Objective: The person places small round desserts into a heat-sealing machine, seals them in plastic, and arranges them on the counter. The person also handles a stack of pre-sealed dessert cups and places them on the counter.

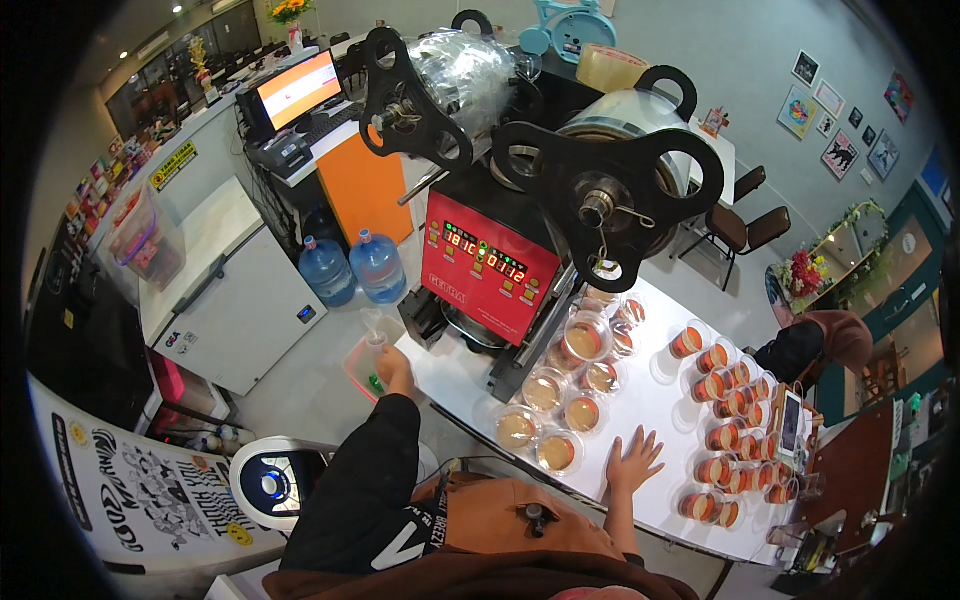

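Observation:
At the left end of the white table (650, 375), my left hand (397, 372) is closed around what looks like a clear plastic cup (375, 337). A pinkish bin (358, 367) with something green inside stands just below that hand. My right hand (630, 462) lies on the tabletop, palm down, fingers spread and holding nothing. Left of it sits a cluster of clear cups with tan contents (541, 391), several of them sealed on top. Between my hands stands a red-fronted cup-sealing machine (480, 275) with lit displays and two large film rolls above.
Several rows of filled cups with orange-red bands (735, 403) cover the table's right side, beside a tablet (791, 420). On the left are a white chest freezer (235, 310), two blue water jugs (378, 265) and a round-topped appliance (270, 485). Another person (812, 345) is at the far right.

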`<state>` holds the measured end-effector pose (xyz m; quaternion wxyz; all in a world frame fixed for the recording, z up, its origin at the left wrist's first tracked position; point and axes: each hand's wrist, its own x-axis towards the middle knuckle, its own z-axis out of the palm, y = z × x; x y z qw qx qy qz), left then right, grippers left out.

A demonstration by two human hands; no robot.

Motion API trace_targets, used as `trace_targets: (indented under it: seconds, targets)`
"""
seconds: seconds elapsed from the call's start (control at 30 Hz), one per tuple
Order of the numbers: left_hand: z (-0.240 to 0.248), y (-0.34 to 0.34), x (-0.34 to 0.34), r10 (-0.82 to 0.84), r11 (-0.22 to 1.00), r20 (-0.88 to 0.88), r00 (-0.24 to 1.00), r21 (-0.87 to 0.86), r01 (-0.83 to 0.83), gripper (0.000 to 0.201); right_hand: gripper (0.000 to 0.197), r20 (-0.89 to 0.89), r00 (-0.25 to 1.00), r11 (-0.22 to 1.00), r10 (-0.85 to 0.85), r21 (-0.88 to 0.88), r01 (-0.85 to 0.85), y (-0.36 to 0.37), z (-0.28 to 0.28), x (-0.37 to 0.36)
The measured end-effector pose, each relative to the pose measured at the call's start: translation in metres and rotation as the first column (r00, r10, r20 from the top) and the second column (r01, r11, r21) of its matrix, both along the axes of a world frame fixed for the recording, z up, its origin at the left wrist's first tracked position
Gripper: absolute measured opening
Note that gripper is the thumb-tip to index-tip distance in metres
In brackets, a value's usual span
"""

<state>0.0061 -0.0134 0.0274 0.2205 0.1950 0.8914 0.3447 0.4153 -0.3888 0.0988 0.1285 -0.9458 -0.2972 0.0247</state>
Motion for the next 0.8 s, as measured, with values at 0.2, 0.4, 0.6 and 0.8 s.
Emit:
trace_targets:
  seconds: [0.2, 0.4, 0.6, 0.8]
  targets:
    - [0.0, 0.0, 0.001, 0.018, 0.999, -0.047, 0.999, 0.027, -0.017, 0.058, 0.072, -0.01, 1.0, 1.0, -0.001, 0.01, 0.001, 0.0, 0.005, -0.002]
    - [0.005, -0.002, 0.002, -0.005, 1.0, -0.034, 0.999, -0.002, 0.005, 0.058, 0.071, -0.013, 1.0, 1.0, -0.001, 0.011, 0.002, 0.001, 0.004, -0.002]
    - [0.001, -0.001, 0.002, 0.016, 1.0, -0.04, 0.999, 0.021, -0.015, 0.057, 0.07, -0.007, 1.0, 1.0, -0.005, 0.009, 0.005, 0.001, 0.004, -0.002]
    - [-0.002, 0.0, -0.001, 0.009, 1.0, -0.022, 1.0, 0.015, -0.009, 0.057, 0.07, -0.008, 1.0, 1.0, -0.002, 0.009, 0.002, 0.001, 0.005, -0.002]
